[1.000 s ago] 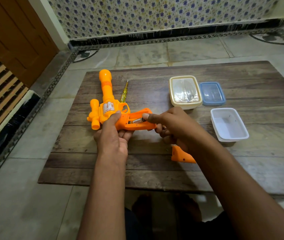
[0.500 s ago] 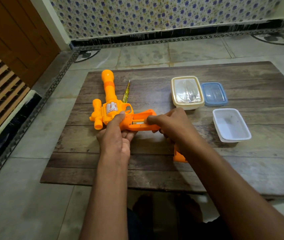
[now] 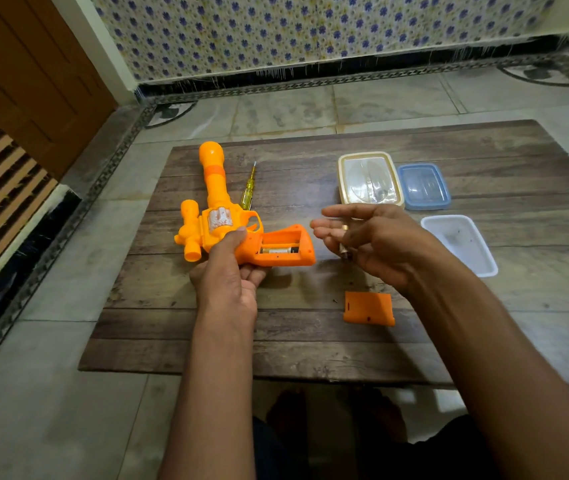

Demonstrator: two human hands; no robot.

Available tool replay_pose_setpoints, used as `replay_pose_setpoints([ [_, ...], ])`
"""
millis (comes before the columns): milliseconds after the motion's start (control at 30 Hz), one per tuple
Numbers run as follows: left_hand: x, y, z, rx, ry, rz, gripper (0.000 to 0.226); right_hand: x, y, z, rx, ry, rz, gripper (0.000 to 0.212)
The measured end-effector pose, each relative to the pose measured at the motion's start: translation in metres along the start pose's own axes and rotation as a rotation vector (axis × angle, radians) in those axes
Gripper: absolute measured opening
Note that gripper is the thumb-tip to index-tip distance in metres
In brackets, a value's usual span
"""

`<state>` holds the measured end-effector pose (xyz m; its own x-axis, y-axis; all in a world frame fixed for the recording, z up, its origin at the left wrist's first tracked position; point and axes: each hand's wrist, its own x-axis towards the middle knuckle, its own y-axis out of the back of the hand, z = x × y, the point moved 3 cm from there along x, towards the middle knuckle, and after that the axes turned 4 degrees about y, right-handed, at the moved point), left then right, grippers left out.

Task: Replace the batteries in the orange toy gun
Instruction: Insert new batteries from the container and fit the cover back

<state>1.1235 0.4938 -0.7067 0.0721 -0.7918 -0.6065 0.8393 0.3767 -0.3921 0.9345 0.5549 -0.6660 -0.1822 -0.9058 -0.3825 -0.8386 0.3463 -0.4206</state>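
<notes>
The orange toy gun (image 3: 217, 213) lies on the wooden board (image 3: 484, 323), barrel pointing away. My left hand (image 3: 229, 271) grips it at the trigger and grip. The grip's battery compartment is uncovered and one battery (image 3: 278, 250) lies inside, with an empty slot above it. My right hand (image 3: 369, 237) hovers just right of the grip and holds a second battery (image 3: 344, 242) in its loosely curled fingers. The orange compartment cover (image 3: 369, 308) rests on the board nearer to me.
A yellow screwdriver (image 3: 248, 188) lies beside the barrel. A cream lidded box (image 3: 369, 178), a blue lidded box (image 3: 423, 186) and an open white tray (image 3: 460, 244) stand at the right. Tiled floor surrounds the board; a door is at far left.
My right hand has pulled away from the compartment to the right with a battery in it. The compartment now shows one battery. The gun stays in my left hand.
</notes>
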Motion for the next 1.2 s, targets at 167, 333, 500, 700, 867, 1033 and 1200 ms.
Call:
replay_pose_setpoints([
  [167,0.0,0.0,0.0,0.012,-0.001,0.014,0.036,-0.003,0.0,-0.001,0.029,0.093,0.013,0.025],
  [333,0.0,0.0,-0.001,0.03,0.004,0.009,0.021,-0.005,-0.008,-0.002,-0.03,0.273,-0.018,0.029],
  [500,-0.004,-0.002,-0.003,0.031,-0.007,0.012,0.022,-0.001,-0.017,0.001,-0.28,0.586,0.013,0.026],
  [700,-0.006,-0.003,-0.002,0.03,-0.01,0.013,0.034,0.007,-0.035,0.011,-0.487,0.794,-0.079,0.019],
  [867,-0.01,-0.003,-0.002,0.031,-0.016,0.011,0.035,0.017,-0.038,0.02,-0.564,0.854,-0.066,0.02],
  [1033,-0.015,-0.005,-0.002,0.027,-0.041,0.008,0.024,0.02,-0.037,0.024,-0.661,0.898,-0.055,0.013],
  [1200,-0.016,-0.007,-0.002,0.005,-0.046,-0.011,0.026,0.017,-0.04,0.025,-0.77,0.963,-0.056,0.009],
])
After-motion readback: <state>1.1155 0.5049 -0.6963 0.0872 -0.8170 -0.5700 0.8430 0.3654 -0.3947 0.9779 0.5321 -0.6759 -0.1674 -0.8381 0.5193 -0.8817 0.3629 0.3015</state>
